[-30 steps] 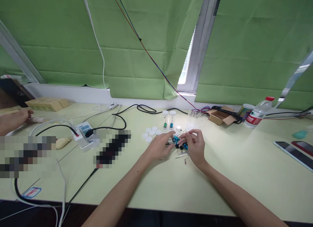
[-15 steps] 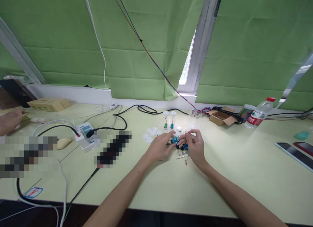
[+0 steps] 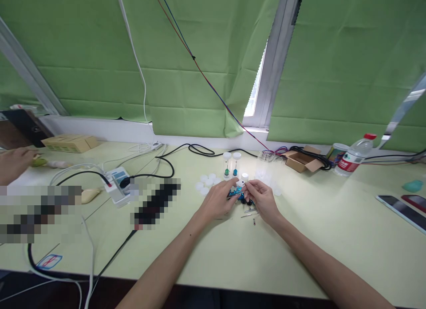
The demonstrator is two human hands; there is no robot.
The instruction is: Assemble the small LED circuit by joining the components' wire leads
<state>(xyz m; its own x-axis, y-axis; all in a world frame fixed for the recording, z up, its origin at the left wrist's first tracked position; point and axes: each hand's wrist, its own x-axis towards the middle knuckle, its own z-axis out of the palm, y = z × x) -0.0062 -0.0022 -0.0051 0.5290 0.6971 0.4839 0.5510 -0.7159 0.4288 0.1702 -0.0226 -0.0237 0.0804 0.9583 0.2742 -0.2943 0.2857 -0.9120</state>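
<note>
My left hand [image 3: 216,199] rests low over the table, its thumb and fingers curled around a small shiny blue part [image 3: 235,191]. Right beside it, my right hand [image 3: 264,200] has thumb and forefinger pinched together over a tiny thin piece too small to name. Under and between both hands lie more blue and black parts [image 3: 245,201], partly hidden by the fingers. Thin metal pins [image 3: 246,215] lie just in front of them. Behind the hands stand two clear vials with white caps, one with a green piece [image 3: 226,171] inside, the other with a blue piece [image 3: 235,172].
White round caps [image 3: 209,182] lie left of the vials. A power strip [image 3: 117,185] with cables sits to the left. At right are an open cardboard box [image 3: 301,160], a water bottle [image 3: 354,156] and phones [image 3: 401,213]. Another person's hand [image 3: 15,162] is at far left.
My right hand has lowered slightly and its fingers have drawn together into a tighter pinch. My left hand stays in place. The other person's hand has shifted a little.
</note>
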